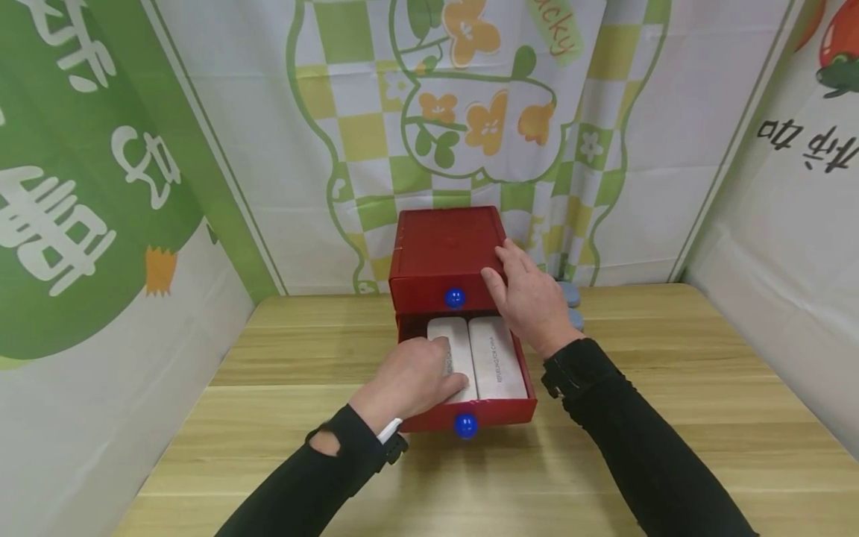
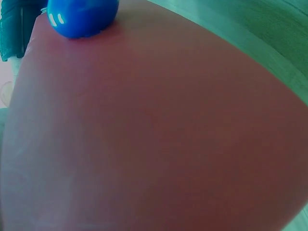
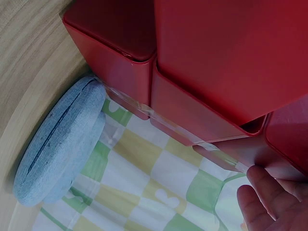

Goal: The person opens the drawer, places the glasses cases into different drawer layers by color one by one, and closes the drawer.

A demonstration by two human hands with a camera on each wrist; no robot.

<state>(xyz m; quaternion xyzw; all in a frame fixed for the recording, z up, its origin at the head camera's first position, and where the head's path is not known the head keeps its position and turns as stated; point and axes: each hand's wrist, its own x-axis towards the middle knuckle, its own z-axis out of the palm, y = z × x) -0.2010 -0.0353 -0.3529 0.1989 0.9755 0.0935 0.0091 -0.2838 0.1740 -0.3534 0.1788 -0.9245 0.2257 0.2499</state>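
A small red drawer cabinet point(image 1: 447, 242) stands on the table, its lower drawer point(image 1: 499, 412) pulled out and its upper one closed. Two long white boxes point(image 1: 496, 358) lie side by side in the lower drawer, with small print on their tops. My left hand point(image 1: 409, 377) reaches in over the drawer's left side and grips the left white box point(image 1: 460, 350), thumb across its top; the fingertips are hidden. With fingers spread, my right hand point(image 1: 533, 298) rests against the cabinet's upper right edge. Blue knobs point(image 1: 466, 426) mark the drawer fronts.
Blue-grey fabric-covered cases point(image 3: 62, 144) stand on the table just right of the cabinet, partly hidden behind my right hand in the head view. A patterned curtain point(image 1: 362, 149) hangs close behind the cabinet. The wooden table point(image 1: 302, 358) extends to both sides.
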